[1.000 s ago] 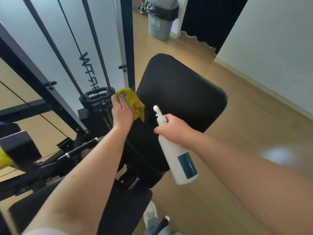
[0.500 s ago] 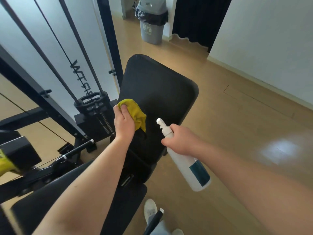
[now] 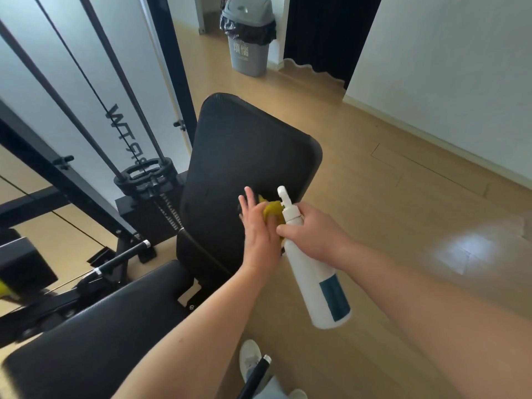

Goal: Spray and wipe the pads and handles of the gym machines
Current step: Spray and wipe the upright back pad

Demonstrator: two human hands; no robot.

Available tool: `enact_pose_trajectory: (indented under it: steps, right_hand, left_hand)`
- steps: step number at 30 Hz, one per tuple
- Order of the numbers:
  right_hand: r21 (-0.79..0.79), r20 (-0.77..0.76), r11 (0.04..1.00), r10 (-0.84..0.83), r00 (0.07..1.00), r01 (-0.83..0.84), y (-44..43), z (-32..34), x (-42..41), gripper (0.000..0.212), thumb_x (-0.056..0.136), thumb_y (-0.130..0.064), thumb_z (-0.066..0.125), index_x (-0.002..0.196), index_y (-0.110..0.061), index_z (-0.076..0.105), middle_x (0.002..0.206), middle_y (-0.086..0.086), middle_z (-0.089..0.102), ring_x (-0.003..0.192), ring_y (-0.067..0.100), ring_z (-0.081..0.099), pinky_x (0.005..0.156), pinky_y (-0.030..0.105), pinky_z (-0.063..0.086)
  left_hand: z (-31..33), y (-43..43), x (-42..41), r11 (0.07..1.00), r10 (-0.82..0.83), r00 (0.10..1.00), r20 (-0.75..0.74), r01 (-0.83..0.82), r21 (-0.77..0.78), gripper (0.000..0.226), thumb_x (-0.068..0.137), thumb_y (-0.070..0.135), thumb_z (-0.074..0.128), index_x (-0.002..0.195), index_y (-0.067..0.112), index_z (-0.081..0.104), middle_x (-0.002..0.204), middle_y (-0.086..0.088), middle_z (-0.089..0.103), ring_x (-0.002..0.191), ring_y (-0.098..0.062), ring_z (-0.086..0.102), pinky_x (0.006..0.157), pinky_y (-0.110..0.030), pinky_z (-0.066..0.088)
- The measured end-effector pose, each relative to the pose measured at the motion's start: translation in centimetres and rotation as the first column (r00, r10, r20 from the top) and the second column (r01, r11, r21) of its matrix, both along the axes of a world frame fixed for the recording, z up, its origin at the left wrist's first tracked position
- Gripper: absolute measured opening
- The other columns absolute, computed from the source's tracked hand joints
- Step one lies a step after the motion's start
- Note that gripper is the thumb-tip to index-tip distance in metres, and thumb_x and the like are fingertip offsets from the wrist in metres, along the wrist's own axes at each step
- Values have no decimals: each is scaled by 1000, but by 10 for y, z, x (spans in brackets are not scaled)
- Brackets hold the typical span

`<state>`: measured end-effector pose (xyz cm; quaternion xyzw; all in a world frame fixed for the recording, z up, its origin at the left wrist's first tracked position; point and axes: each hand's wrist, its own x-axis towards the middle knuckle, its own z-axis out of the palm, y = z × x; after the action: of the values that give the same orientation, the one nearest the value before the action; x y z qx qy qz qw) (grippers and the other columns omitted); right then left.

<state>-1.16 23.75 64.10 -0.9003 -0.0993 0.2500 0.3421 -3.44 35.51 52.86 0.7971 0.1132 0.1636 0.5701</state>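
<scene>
The bench's black back pad [image 3: 247, 145] slopes up in the middle of the view, and the black seat pad [image 3: 95, 329] lies at lower left. My left hand [image 3: 259, 228] presses a yellow cloth [image 3: 272, 210] flat against the right side of the back pad, fingers straight. Most of the cloth is hidden under the hand. My right hand [image 3: 313, 234] grips the neck of a white spray bottle [image 3: 311, 272] with a teal label, right beside the cloth, nozzle up.
A cable machine's black frame [image 3: 57, 168], its cables and weight stack [image 3: 146, 177] stand at left before a white panel. A grey lidded bin [image 3: 249, 38] sits far back by a dark curtain [image 3: 325, 33]. A black bar [image 3: 254, 375] and a shoe [image 3: 249, 358] are at the bottom.
My left hand has slid the cloth from the pad's left edge across to its right side and flattened out. The bottle hand has closed in beside it.
</scene>
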Motion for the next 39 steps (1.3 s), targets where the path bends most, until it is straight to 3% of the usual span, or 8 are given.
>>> enact_pose_trajectory:
  steps: [2,7,12,17,23,31,36,39]
  right_hand:
    - [-20,13,1000,19,1000,-19,-1,1,5,40,97,-47,66,132,-33,51,107,-6,64,90,13,64,75,31,51]
    - [-30,33,997,66,997,-65,4,6,19,32,96,-43,66,125,-33,56,100,-8,67,86,11,65,65,27,47]
    - [-9,16,988,154,988,-154,36,10,31,33,94,-41,67,124,-35,55,97,-11,65,86,11,64,67,28,49]
    - [-6,-9,988,155,988,-156,73,5,44,39,91,-45,67,127,-39,53,99,-12,66,88,13,66,72,30,53]
    - [33,-16,994,105,994,-105,93,3,52,34,91,-44,69,121,-41,52,102,-10,66,92,13,65,82,35,57]
    - [89,30,995,51,998,-54,59,11,38,29,94,-41,69,120,-38,56,98,-13,66,89,11,66,74,29,53]
    - [73,72,996,49,996,-54,40,20,31,30,95,-40,67,122,-41,53,98,-16,64,87,13,66,73,27,55]
    - [89,78,994,58,995,-65,40,24,33,28,95,-40,68,120,-39,56,96,-15,65,87,12,66,74,29,55]
  left_hand:
    - [-11,-10,14,986,13,997,-74,-1,168,50,103,24,60,137,44,30,162,18,-30,152,-12,-30,119,-43,-20]
    - [-19,5,42,963,161,983,-87,-137,234,75,106,27,52,158,42,0,160,17,-37,152,-15,-30,119,-62,-18]
    - [3,60,84,954,286,942,-176,-263,142,65,110,34,39,163,29,2,171,-6,-11,156,-24,-18,122,-61,-13]
    - [15,132,127,925,378,908,-181,-362,119,57,111,41,24,163,26,9,172,-8,1,158,-24,-5,124,-59,-6]
    - [37,172,152,888,443,848,-291,-459,17,54,110,48,17,161,32,20,163,-6,35,150,-33,28,123,-58,10]
    - [6,88,80,945,144,986,-79,-114,307,76,103,49,42,162,30,-2,170,1,-16,156,-19,-18,128,-49,-4]
    - [-26,25,28,806,-152,977,-149,210,554,107,97,51,62,152,45,-30,165,1,-29,150,-17,-35,126,-49,-6]
    - [-27,41,41,780,-132,983,-130,184,598,107,98,47,60,149,47,-34,160,6,-39,150,-18,-35,126,-51,-6]
